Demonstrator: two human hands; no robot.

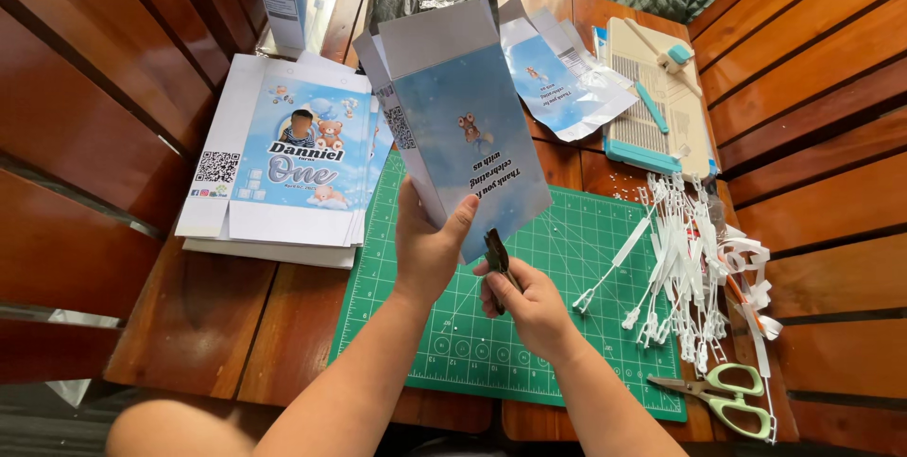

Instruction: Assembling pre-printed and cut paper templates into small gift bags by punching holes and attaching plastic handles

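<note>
At nine o'clock of the green cutting mat (576, 258) lay a stack of printed box sheets (283, 173). Your left hand (427, 249) pinched the folded blue box (463, 136), holding it upright above the mat. Your right hand (524, 301) was closed around a small dark tool (497, 254), perhaps a punch, touching the box's lower edge. At three o'clock lay white tags (685, 268); at five, green scissors (727, 398).

One head-worn camera looks steeply down, close over the green cutting mat (567, 258).
</note>
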